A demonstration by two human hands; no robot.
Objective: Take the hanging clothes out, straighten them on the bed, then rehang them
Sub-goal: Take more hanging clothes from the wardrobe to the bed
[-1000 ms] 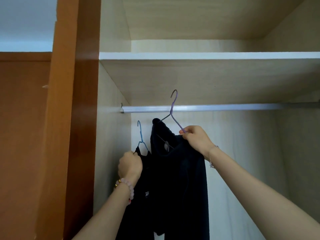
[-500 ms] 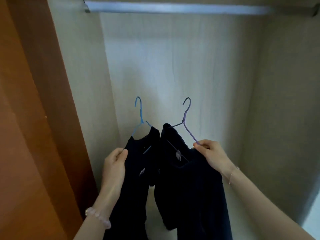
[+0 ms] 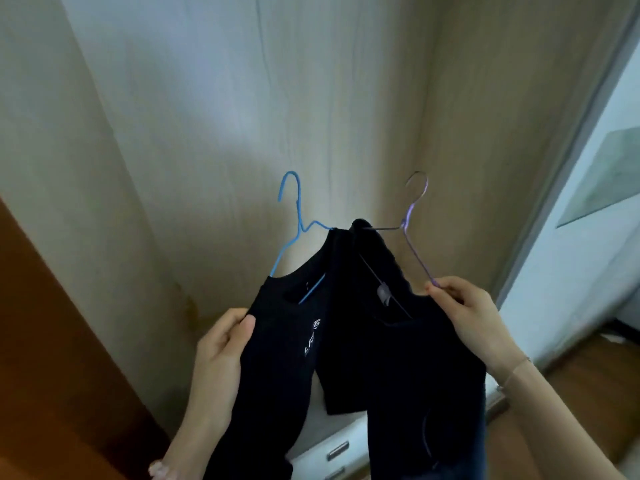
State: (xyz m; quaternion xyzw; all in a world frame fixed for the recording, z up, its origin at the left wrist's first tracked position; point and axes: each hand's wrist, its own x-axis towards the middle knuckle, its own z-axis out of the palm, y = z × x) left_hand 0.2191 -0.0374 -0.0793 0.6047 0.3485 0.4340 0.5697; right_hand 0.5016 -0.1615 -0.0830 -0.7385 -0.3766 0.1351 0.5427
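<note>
Two dark garments hang from wire hangers that I hold up inside the wardrobe. My left hand grips the shoulder of a black shirt with white lettering on a blue hanger. My right hand pinches the arm of a purple hanger that carries the second black garment. Both hooks are free in the air, off any rail. The two garments touch in the middle and drop out of view at the bottom.
The pale wooden back wall of the wardrobe is right behind the hangers. An orange-brown door panel stands at the left. A white drawer front with handles lies below. At the right are the door frame and a wooden floor.
Both hangers have come off the rail and moved down. My view has tilted down, so the rail and the shelf are out of sight. My left hand has shifted from the hanger to the shirt's shoulder.
</note>
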